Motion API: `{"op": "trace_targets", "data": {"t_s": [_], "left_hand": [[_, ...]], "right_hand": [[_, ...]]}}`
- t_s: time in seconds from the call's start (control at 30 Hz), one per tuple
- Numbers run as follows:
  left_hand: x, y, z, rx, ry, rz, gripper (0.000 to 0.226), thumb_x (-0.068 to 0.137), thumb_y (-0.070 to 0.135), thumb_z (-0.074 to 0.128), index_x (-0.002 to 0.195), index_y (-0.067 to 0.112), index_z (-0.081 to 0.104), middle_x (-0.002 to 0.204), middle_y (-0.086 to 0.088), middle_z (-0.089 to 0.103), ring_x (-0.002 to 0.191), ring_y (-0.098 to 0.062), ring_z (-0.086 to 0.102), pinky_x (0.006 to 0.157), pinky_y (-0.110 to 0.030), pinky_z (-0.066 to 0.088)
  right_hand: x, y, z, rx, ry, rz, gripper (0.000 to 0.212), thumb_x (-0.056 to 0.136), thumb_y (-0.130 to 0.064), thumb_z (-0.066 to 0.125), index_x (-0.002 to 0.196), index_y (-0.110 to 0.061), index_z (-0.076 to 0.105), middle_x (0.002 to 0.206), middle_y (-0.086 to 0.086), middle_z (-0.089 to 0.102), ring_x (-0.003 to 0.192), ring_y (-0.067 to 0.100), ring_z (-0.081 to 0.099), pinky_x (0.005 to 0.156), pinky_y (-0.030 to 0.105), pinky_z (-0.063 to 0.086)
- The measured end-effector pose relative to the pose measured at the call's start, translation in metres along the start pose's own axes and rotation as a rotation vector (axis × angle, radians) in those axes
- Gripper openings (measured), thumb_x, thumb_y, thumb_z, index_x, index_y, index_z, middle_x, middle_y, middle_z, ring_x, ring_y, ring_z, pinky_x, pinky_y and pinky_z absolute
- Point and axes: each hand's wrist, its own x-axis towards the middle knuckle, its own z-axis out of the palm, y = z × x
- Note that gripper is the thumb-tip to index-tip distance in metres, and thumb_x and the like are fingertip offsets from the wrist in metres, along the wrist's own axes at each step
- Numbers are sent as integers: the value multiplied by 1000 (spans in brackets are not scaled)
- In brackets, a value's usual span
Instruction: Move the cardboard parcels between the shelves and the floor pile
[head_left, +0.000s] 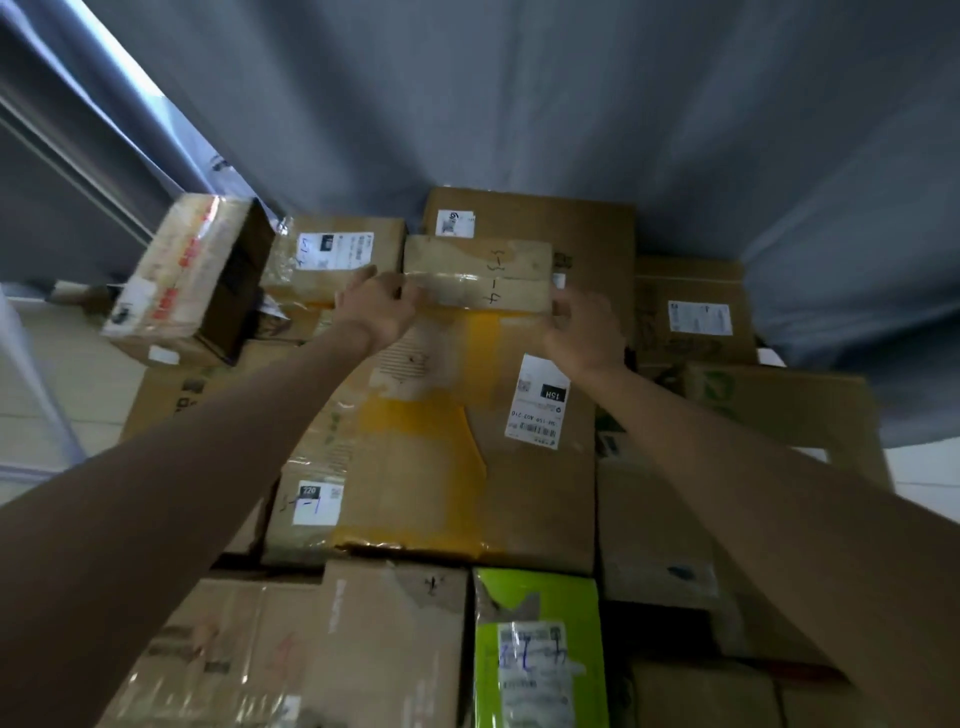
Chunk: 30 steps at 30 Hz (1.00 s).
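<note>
A small flat cardboard parcel (477, 273) with handwritten marks sits on top of the floor pile, on a large box with yellow tape (441, 441). My left hand (382, 306) grips its left end with curled fingers. At the parcel's right end my right hand (584, 332) holds on, fingers wrapped toward the box. Both arms reach forward over the pile.
Several cardboard parcels form the pile: a tilted box with red print (182, 275) at far left, a labelled box (332, 260) behind my left hand, a big box (561, 223) at the back, a green parcel (540, 649) in front. A grey curtain (519, 93) hangs behind.
</note>
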Motion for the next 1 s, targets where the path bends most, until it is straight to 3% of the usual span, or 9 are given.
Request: {"op": "trace_targets", "data": {"t_s": [0.13,0.2,0.3,0.4,0.53,0.63,0.8,0.9,1.0], "left_hand": [[-57,29,-58,-30,-102,-10,54,100,53,44,141,19,56,157,-12,36,142,-34,37,115,-49,34],[-91,43,-87,-49,-144,0,52,100,53,46,139,20,58,155,-9,39,136,-34,44,110,-40,39],[-141,59,-133,3,-201,47,52,99,55,46,138,23,58,155,-5,41,134,-31,46,99,-32,38],[-182,72,-187,-39,-254,71,49,98,53,51,133,21,61,148,-5,49,128,-27,53,100,-30,41],[-230,88,-268,-114,-241,108,32,97,42,58,112,15,67,129,-10,63,113,-29,62,99,-40,50],[-265,97,-323,-152,-143,156,37,97,37,61,121,9,67,126,-9,62,118,-30,58,100,-38,48],[-317,105,-392,-168,-44,169,42,96,34,64,128,8,62,125,-13,65,116,-31,61,96,-33,48],[-355,101,-427,-139,25,181,48,96,38,62,137,14,55,140,-10,55,126,-26,54,99,-26,41],[-401,88,-460,-90,111,173,51,97,40,61,140,15,54,146,-10,50,131,-25,50,105,-28,37]], "right_hand": [[-63,-43,-58,123,29,5,28,101,-20,56,126,-10,61,116,3,53,103,12,48,78,23,42],[-95,-70,-86,128,2,3,22,100,-14,55,115,0,64,107,14,61,90,20,57,68,29,51],[-139,-112,-128,148,-42,22,24,101,-16,53,108,3,65,106,21,67,95,31,65,82,48,56],[-182,-155,-170,196,-49,32,22,103,-22,54,118,-13,66,113,3,67,101,17,62,78,27,50],[-228,-212,-227,166,-39,-9,25,105,-24,49,111,-12,70,109,2,69,99,15,63,71,18,45],[-257,-250,-266,154,-12,-43,29,104,-23,48,103,-4,70,103,15,71,97,29,66,85,39,54],[-296,-298,-309,79,5,-134,28,97,-20,51,102,-2,71,102,17,72,97,32,67,90,51,55],[-315,-326,-323,124,-20,-182,16,95,-19,57,98,-11,72,106,6,72,101,24,66,92,36,52],[-340,-358,-331,194,-24,-253,8,92,-19,66,95,-26,66,100,1,69,92,18,64,77,22,44]]}}
